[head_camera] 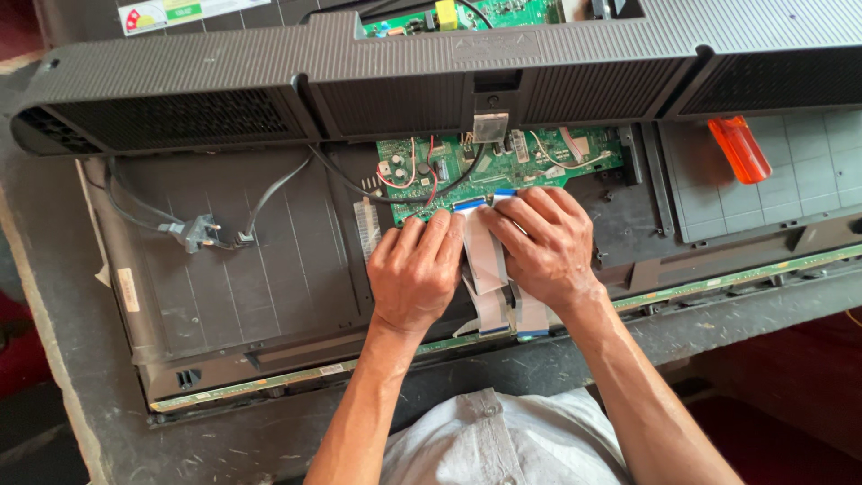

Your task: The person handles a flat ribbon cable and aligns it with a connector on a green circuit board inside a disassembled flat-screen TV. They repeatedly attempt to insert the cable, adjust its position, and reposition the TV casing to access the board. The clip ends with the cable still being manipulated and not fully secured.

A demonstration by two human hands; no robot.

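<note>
A flat television lies face down with its back open, showing a green circuit board in the middle. Two white flat ribbon cables with blue ends run from the board's near edge toward me. My left hand rests on the board's near edge, fingertips beside the left ribbon's blue connector. My right hand presses its fingertips on the right ribbon's connector at the board edge. Both hands cover parts of the ribbons.
The removed black back cover lies propped across the far side. A black power cord with plug lies on the left panel. An orange screwdriver handle rests at the right. The set sits on a grey worktable.
</note>
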